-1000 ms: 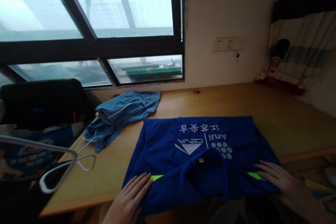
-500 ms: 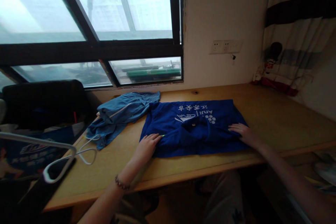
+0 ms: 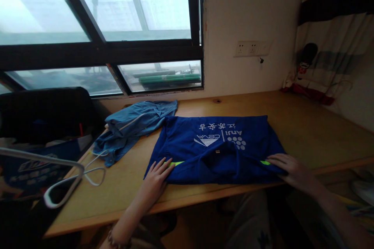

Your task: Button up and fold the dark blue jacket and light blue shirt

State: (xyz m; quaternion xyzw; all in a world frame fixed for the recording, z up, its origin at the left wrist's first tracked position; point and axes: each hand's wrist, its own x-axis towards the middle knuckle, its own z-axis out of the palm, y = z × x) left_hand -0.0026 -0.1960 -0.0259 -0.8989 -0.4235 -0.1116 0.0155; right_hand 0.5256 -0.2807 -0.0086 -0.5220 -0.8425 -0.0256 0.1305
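A dark blue shirt [image 3: 216,148] with white lettering and small neon-yellow stripes lies folded flat on the wooden desk [image 3: 315,132]. Its collar faces me. My left hand [image 3: 156,177] rests flat at the shirt's near left corner with fingers stretched out. On the near right corner lies my right hand [image 3: 292,167], also flat with fingers extended. Neither hand grips the cloth.
A lighter blue garment [image 3: 134,128] lies crumpled just left of the shirt. White hangers [image 3: 73,179] stick out at the desk's left end over a dark pile. A window, a wall socket [image 3: 251,48] and hanging striped cloth [image 3: 330,46] are behind.
The shirt slid away from me across the desk, then came back a little toward the front edge. Both hands stayed on its near corners throughout.
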